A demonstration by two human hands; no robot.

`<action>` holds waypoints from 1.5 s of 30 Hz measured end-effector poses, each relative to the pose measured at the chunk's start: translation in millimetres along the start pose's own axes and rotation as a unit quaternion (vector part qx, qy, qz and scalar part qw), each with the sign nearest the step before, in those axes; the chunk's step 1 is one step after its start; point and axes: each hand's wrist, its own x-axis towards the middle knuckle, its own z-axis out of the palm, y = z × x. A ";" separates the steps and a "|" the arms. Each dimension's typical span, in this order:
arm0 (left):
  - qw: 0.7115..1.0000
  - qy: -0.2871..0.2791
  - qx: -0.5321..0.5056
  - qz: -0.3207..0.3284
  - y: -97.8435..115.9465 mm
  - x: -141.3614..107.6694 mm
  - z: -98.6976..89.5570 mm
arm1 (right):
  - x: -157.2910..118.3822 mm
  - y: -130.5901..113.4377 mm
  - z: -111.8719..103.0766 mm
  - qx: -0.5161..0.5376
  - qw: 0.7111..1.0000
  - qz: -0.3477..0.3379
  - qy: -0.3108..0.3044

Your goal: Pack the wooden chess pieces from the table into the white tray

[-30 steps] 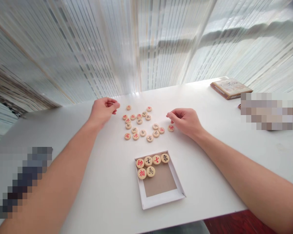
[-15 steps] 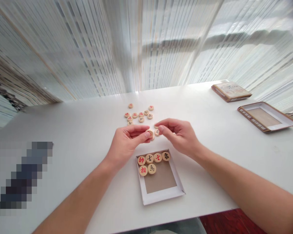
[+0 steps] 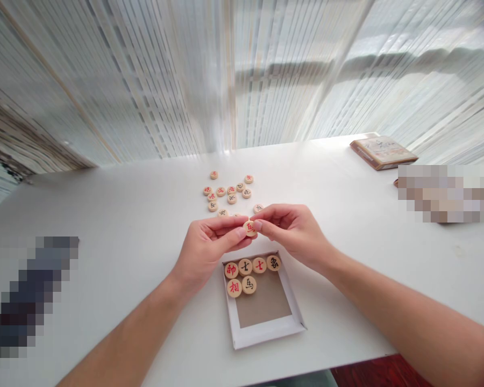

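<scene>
Between my left hand (image 3: 215, 244) and my right hand (image 3: 292, 228) is a round wooden xiangqi piece (image 3: 249, 228) with a red character facing up. Fingers and thumbs of both hands pinch it from either side, above the far edge of a shallow white box tray (image 3: 266, 339). Inside the tray several larger-looking pieces stand face up: a full far row with a red-marked piece (image 3: 231, 270) at its left end, and a second row with a red piece (image 3: 234, 288) and a black piece (image 3: 249, 285). The near part of the tray shows its brown bottom.
Loose pieces, red and black, lie scattered beyond my hands, such as a black-marked piece (image 3: 232, 199). A closed flat box (image 3: 384, 152) lies at the back right, with a blurred-out object (image 3: 446, 193) nearer. Another pixelated dark object (image 3: 32, 295) is at left. Striped curtains (image 3: 210, 80) hang behind the table.
My right hand has moved left to meet my left hand, and its fingers now touch the piece too. The red character on the piece has come into plain view.
</scene>
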 end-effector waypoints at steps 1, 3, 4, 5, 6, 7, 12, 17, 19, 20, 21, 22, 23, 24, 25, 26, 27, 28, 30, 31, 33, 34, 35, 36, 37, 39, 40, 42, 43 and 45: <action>1.000 0.001 -0.005 0.001 0.3 -0.5 0.3 | 0.0 -1.8 0.4 0.008 1.000 0.004 -0.001; 1.000 0.003 -0.009 0.004 0.4 -1.4 0.7 | 0.0 -4.4 1.0 0.019 1.000 0.011 -0.006; 1.000 0.004 -0.009 0.006 0.1 -1.7 0.8 | 0.0 -5.1 1.2 0.023 1.000 0.014 -0.008; 1.000 0.005 -0.007 0.009 -0.2 -2.0 0.8 | 0.0 -5.5 1.3 0.028 0.999 0.017 -0.009; 1.000 0.006 -0.003 0.011 -0.6 -2.3 0.6 | 0.0 -5.6 1.4 0.031 0.999 0.019 -0.010; 1.000 0.006 0.002 0.013 -1.0 -2.4 0.3 | 0.1 -5.7 1.4 0.034 0.999 0.021 -0.010; 1.000 0.005 0.013 0.014 -0.8 -2.9 0.7 | 0.1 -5.6 1.2 0.042 0.999 0.030 -0.007; 0.999 0.009 0.032 0.025 0.8 -4.1 6.1 | -1.9 -3.2 0.9 0.049 0.998 0.029 -0.007; 0.998 0.010 0.041 0.040 0.8 -4.7 7.4 | -2.8 -2.1 1.1 0.048 0.998 0.029 -0.008; 0.998 0.011 0.047 0.047 0.8 -4.9 7.7 | -3.1 -1.9 1.2 0.047 0.998 0.027 -0.009; 0.997 0.011 0.052 0.053 0.8 -5.0 7.9 | -3.3 -1.8 1.3 0.046 0.999 0.023 -0.010; 0.997 0.011 0.057 0.059 1.0 -5.1 8.1 | -3.4 -1.9 1.4 0.044 0.999 0.020 -0.010; 0.996 0.009 0.060 0.064 1.2 -5.1 8.3 | -3.4 -2.2 1.4 0.041 0.999 0.017 -0.010; 0.996 0.007 0.062 0.069 1.4 -5.1 8.5 | -3.4 -2.6 1.4 0.037 0.999 0.018 -0.009; 0.995 0.004 0.063 0.074 1.6 -5.1 8.7 | -3.3 -3.0 1.3 0.031 0.999 0.020 -0.007; 0.995 0.002 0.065 0.078 1.8 -5.1 8.9 | -3.3 -3.3 1.2 0.025 0.999 0.025 -0.004; 0.994 0.002 0.068 0.083 1.8 -5.1 9.1 | -3.2 -3.6 1.1 0.020 0.999 0.030 -0.001; 0.994 0.002 0.074 0.086 1.8 -5.1 9.2 | -3.1 -3.9 0.9 0.017 0.999 0.034 0.001; 0.992 0.005 0.087 0.092 1.3 -5.4 9.1 | -3.0 -4.3 0.8 0.018 0.999 0.038 0.003; 0.991 0.006 0.094 0.097 1.0 -5.6 9.0 | -3.1 -4.4 0.7 0.019 0.999 0.040 0.004; 0.989 0.005 0.105 0.108 0.6 -6.0 8.9 | -3.3 -4.7 0.8 0.018 0.999 0.046 0.004; 0.987 0.004 0.110 0.114 0.5 -6.2 9.0 | -3.5 -4.8 0.8 0.016 0.999 0.050 0.005; 0.986 0.003 0.114 0.119 0.6 -6.4 9.2 | -3.8 -4.9 0.7 0.014 0.998 0.054 0.008; 0.986 0.002 0.116 0.119 0.7 -6.5 9.4 | -4.0 -4.8 0.6 0.013 0.998 0.059 0.009; 0.987 0.001 0.114 0.117 0.9 -6.5 9.7 | -4.2 -4.7 0.3 0.016 0.998 0.066 0.009; 0.990 0.000 0.101 0.100 1.2 -6.3 10.1 | -4.5 -4.1 -0.6 0.033 0.996 0.082 0.000; 0.992 0.003 0.090 0.090 1.1 -6.1 10.0 | -4.5 -3.8 -1.0 0.047 0.995 0.089 -0.009; 0.995 0.009 0.068 0.071 0.4 -5.4 9.2 | -4.5 -3.2 -1.6 0.078 0.992 0.098 -0.027; 0.996 0.012 0.056 0.064 -0.2 -5.0 8.6 | -4.5 -3.0 -1.6 0.092 0.990 0.100 -0.033; 0.998 0.007 0.040 0.053 -1.2 -4.4 7.1 | -4.6 -3.0 -1.1 0.116 0.987 0.100 -0.041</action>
